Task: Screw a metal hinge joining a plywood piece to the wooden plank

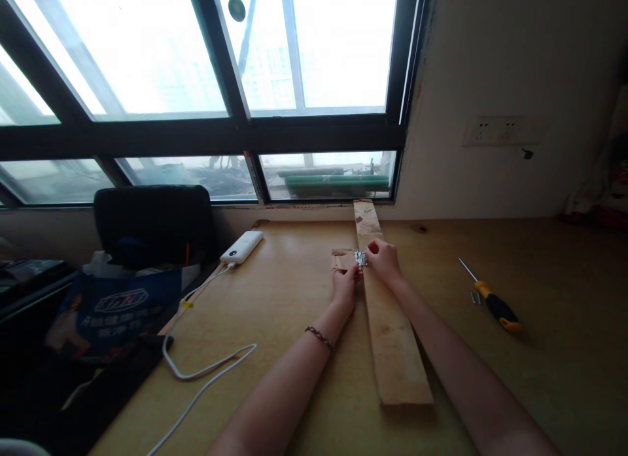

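A small silvery metal hinge (361, 258) lies across the joint between a long wooden board (396, 341) and a short wooden block (342, 258) on the board's left side. My left hand (345, 286) is closed at the hinge's near left edge, with its fingertips against the metal and the short block. From the right, my right hand (384, 260) pinches the hinge's right leaf above the long board. Both hands partly cover the hinge, so its screw holes are hard to make out.
Right of the board lies a yellow-and-black screwdriver (495, 307) beside a few small screws (475, 298). A white power bank (242, 247) with a white cable (216, 366) sits at the table's left. Beyond stand a black chair (153, 214) and a blue bag (122, 312).
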`<action>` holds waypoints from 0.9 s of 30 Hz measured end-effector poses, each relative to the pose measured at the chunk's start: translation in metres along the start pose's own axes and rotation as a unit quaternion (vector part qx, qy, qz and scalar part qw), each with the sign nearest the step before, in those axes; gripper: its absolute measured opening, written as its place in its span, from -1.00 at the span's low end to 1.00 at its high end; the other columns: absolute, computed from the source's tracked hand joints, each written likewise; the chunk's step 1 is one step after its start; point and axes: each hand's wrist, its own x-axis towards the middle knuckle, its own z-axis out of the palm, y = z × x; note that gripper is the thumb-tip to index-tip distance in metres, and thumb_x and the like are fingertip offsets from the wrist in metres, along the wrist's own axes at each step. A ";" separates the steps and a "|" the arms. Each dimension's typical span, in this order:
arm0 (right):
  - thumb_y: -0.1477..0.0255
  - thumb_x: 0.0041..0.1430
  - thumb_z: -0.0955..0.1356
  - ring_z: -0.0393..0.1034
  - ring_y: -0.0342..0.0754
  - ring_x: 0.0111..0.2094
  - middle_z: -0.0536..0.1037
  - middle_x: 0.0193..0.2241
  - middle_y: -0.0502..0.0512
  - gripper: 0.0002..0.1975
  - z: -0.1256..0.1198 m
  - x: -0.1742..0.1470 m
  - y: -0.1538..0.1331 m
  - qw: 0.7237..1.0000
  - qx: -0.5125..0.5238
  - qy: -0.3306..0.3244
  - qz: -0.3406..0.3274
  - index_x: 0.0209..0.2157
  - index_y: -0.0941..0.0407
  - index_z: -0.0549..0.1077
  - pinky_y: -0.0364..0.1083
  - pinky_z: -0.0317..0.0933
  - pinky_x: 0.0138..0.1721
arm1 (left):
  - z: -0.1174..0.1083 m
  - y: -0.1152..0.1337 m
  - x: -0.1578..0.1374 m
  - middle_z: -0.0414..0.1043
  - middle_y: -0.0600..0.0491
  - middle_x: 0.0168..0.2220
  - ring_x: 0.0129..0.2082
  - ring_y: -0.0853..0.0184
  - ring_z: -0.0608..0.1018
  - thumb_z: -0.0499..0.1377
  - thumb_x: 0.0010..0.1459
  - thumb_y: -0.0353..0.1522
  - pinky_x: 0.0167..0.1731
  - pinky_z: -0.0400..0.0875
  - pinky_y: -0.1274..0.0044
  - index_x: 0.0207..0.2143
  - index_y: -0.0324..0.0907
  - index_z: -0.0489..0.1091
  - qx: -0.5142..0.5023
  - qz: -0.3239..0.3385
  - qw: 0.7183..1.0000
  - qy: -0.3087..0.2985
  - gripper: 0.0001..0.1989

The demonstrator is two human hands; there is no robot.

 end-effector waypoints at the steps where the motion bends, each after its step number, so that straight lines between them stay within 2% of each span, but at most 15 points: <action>1: 0.43 -0.05 0.28 0.33 -0.11 -0.53 0.48 -0.58 0.04 -0.89 0.000 0.000 0.000 1.000 -0.002 0.009 0.004 -0.57 0.13 0.39 -0.15 0.14 -0.44 | 0.000 0.000 0.000 0.41 0.06 -0.55 -0.64 0.51 0.41 0.29 -0.24 -0.39 -0.57 0.35 0.63 -0.41 -0.33 0.38 0.000 0.000 1.000 0.004 -0.73; 19: 0.42 -0.10 0.30 0.33 -0.14 -0.54 0.48 -0.59 0.00 -0.92 0.002 0.002 0.003 0.998 0.025 -0.055 -0.002 -0.56 0.12 0.41 -0.17 0.16 -0.45 | 0.003 0.007 -0.005 0.37 0.09 -0.60 -0.65 0.51 0.39 0.26 -0.24 -0.41 -0.58 0.32 0.63 -0.47 -0.32 0.37 0.010 -0.013 0.999 0.037 -0.79; 27: 0.44 -0.12 0.32 0.33 -0.14 -0.52 0.47 -0.55 0.02 -0.94 0.006 0.003 0.006 0.998 0.030 -0.055 0.009 -0.57 0.13 0.40 -0.16 0.20 -0.43 | 0.003 0.005 -0.002 0.36 0.10 -0.62 -0.66 0.50 0.38 0.22 -0.22 -0.44 -0.59 0.29 0.64 -0.49 -0.30 0.36 -0.003 -0.039 0.999 0.025 -0.85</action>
